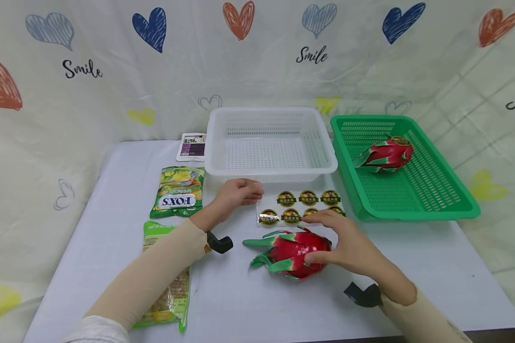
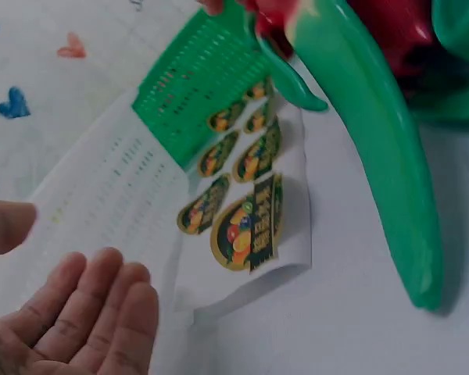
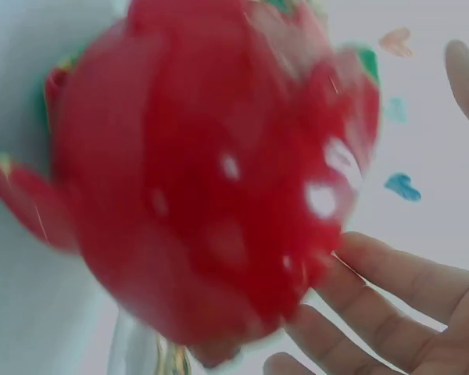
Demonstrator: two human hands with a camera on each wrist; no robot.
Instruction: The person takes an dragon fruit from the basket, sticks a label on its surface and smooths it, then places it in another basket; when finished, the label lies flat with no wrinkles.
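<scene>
On a white-covered table [image 1: 416,271], a slotted green plastic basket [image 1: 412,195] holds 1 dragon fruit [image 1: 388,156] beside a translucent white basket [image 1: 270,170]. Work looks unfinished: a nearer dragon fruit [image 1: 289,250], plump, glossy red and fringed with curling green scales, lies on its side on the table, its visible skin bare. The right hand [image 1: 354,245] spreads thumb and fingers wide about its blunt end; whether they touch it is hard to tell. The left hand [image 1: 233,197], fingers loosely extended and holding nothing, is beside a thin, slightly curled sheet [image 1: 271,203], where 7 rounded gold-and-black stickers [image 1: 286,198] sit unapplied.
</scene>
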